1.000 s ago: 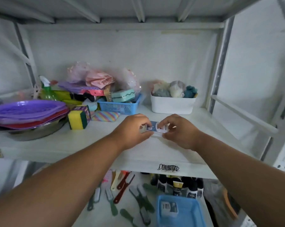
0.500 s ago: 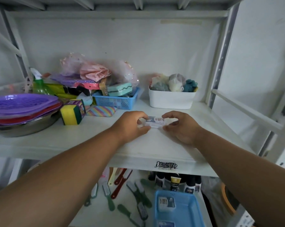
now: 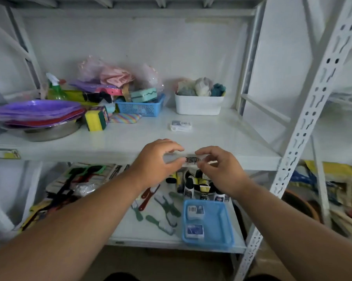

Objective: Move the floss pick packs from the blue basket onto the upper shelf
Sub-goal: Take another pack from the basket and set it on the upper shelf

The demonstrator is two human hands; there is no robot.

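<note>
One white floss pick pack (image 3: 180, 125) lies flat on the upper shelf (image 3: 130, 138), in front of the white bin. My left hand (image 3: 157, 161) and my right hand (image 3: 217, 169) hover at the shelf's front edge, well short of that pack, fingers curled apart and holding nothing. Below, on the lower shelf, the blue basket (image 3: 221, 224) holds two more floss pick packs, one at the back (image 3: 195, 212) and one at the front (image 3: 194, 231).
The upper shelf carries a white bin (image 3: 198, 104) of cloths, a small blue mesh basket (image 3: 140, 107), a yellow-green sponge (image 3: 95, 120) and purple plates (image 3: 35, 112) on a metal bowl. Brushes (image 3: 165, 207) and tubes (image 3: 201, 189) lie on the lower shelf. A white upright (image 3: 304, 122) stands right.
Both hands let go of the floss pick pack and drew back toward me to the shelf's front edge. The pack stays on the upper shelf.
</note>
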